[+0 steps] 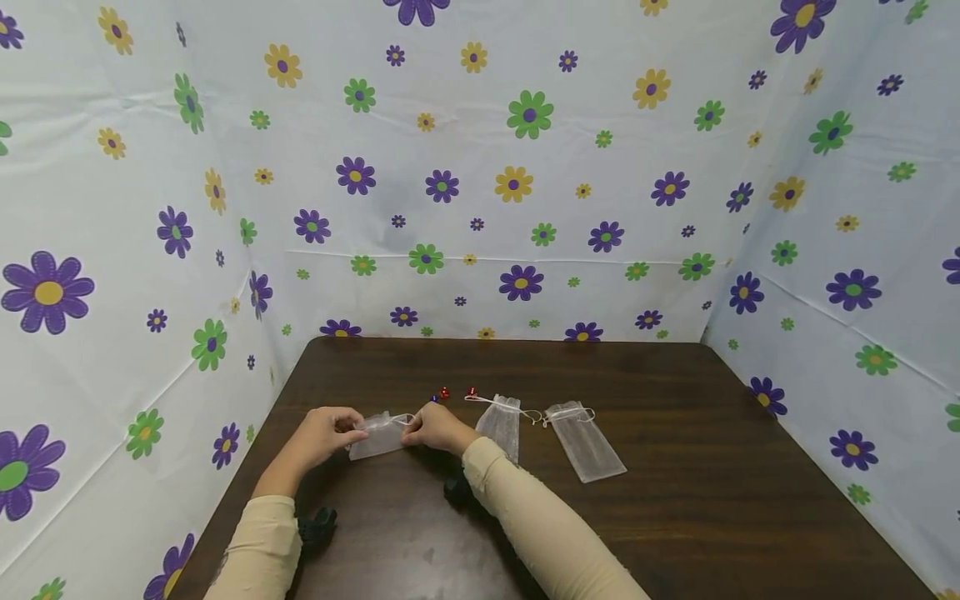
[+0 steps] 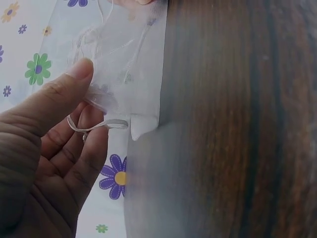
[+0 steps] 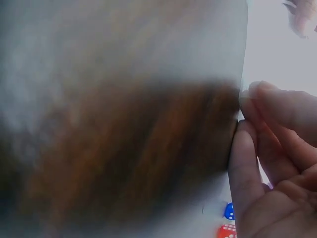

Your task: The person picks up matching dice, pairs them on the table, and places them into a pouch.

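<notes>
A sheer white drawstring pouch (image 1: 377, 437) is stretched between my two hands, left of the table's middle. My left hand (image 1: 324, 435) pinches its left end, with the thumb (image 2: 79, 74) in front and fingers behind in the left wrist view. A white cord loop (image 2: 111, 124) hangs beside those fingers. At the pouch's right end, near its drawstring, my right hand (image 1: 441, 428) pinches it between thumb and fingers. Glare hides much of the sheer fabric in the right wrist view. Just beyond the right hand lie a blue die (image 3: 229, 211) and a red die (image 3: 227, 231).
Two more sheer pouches lie to the right, one pouch (image 1: 504, 423) partly behind the right forearm and another pouch (image 1: 587, 446) farther right. Another red die (image 1: 472, 392) sits near the first one's cord. A flowered cloth (image 1: 517, 208) surrounds the dark wooden table (image 1: 720, 483).
</notes>
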The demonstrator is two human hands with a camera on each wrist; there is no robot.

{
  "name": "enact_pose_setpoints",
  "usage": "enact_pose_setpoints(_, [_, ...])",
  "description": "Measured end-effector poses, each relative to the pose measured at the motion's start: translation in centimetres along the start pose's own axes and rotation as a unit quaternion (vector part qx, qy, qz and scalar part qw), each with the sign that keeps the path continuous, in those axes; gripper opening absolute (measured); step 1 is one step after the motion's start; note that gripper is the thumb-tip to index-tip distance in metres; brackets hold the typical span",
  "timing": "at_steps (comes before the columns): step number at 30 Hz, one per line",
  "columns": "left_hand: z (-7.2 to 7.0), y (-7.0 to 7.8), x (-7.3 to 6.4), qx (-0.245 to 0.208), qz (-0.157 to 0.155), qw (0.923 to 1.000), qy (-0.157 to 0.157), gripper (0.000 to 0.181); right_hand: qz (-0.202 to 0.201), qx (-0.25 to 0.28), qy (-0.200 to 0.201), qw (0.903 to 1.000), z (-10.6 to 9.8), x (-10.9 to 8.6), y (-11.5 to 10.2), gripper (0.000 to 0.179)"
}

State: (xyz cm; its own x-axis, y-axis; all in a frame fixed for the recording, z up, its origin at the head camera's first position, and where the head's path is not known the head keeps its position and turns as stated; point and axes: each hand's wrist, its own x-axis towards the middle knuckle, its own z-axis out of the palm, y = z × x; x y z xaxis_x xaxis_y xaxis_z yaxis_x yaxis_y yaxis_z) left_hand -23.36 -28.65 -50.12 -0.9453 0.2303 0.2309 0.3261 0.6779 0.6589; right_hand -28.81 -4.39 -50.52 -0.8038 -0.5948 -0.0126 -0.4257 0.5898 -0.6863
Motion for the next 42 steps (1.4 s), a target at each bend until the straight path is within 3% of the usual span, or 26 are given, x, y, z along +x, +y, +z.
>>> enact_pose_setpoints(4, [-0.1, 0.2, 0.0, -0.002, 0.001, 1.0, 0.003, 0.008, -0.014, -0.011, -0.007, 0.9998, -0.2, 0.1, -0.1, 0.005])
enact_pose_setpoints(6, [-0.1, 0.3, 0.0, -0.001, -0.002, 1.0, 0.003, 0.007, -0.02, 0.009, -0.007, 0.9997, -0.3, 0.2, 0.0, 0.006])
enact_pose_setpoints(11, [-0.2, 0.5, 0.1, 0.001, 0.004, 1.0, -0.002, 0.007, -0.053, 0.06, -0.001, 0.9968, -0.8, 0.3, 0.2, 0.032])
enact_pose_setpoints(17, [-0.1, 0.5, 0.3, 0.001, 0.027, 0.9996, -0.009, 0.007, -0.125, 0.046, -0.002, 0.9911, -1.4, 0.6, -1.1, 0.055])
enact_pose_setpoints(25, [0.1, 0.6, 0.4, 0.016, 0.035, 0.9992, -0.008, 0.008, -0.153, -0.083, -0.022, 0.9846, -1.1, 1.2, -2.1, 0.021])
enact_pose_setpoints(34, [0.2, 0.6, 0.3, 0.022, 0.025, 0.9993, -0.014, 0.01, -0.139, -0.156, -0.031, 0.9774, -0.9, 1.0, -1.5, 0.009])
enact_pose_setpoints(42, [0.3, 0.5, 0.1, 0.032, 0.009, 0.9992, -0.021, 0.008, -0.15, -0.19, -0.005, 0.9703, -0.8, 0.4, -1.3, 0.008])
